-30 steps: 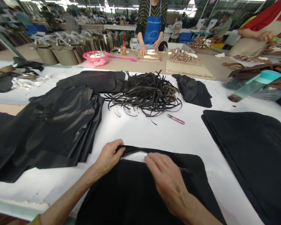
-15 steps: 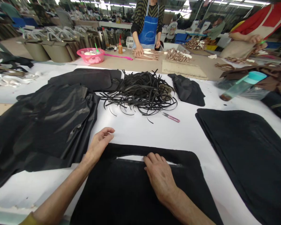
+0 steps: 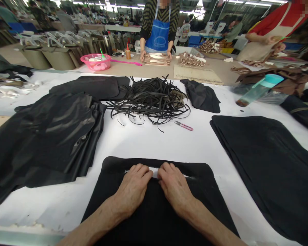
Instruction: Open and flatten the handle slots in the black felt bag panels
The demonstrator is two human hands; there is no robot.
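A black panel (image 3: 149,218) with rounded top corners lies flat on the white table in front of me. A long slot (image 3: 154,172) runs across it near its top edge, showing white beneath. My left hand (image 3: 133,184) has its fingers curled at the slot's upper edge, left of the middle. Close beside it, my right hand (image 3: 176,186) bends its fingers over the same edge, right of the middle. Both hands look closed on the panel's material, though the fingertips are partly hidden. Beyond the panel, pink-handled thread snips (image 3: 184,125) rest on the table.
Stacked black panels (image 3: 267,164) lie to the right, crumpled black sheets (image 3: 48,136) to the left. A heap of thin black strips (image 3: 151,99) sits ahead, near a teal-lidded bottle (image 3: 259,90). Across the table, a person in a blue apron (image 3: 157,36) handles stacked brown pieces (image 3: 157,59).
My left hand has moved from beyond the panel's upper left corner to the slot. My right hand stays at the slot. The person opposite now has both hands on the brown stack.
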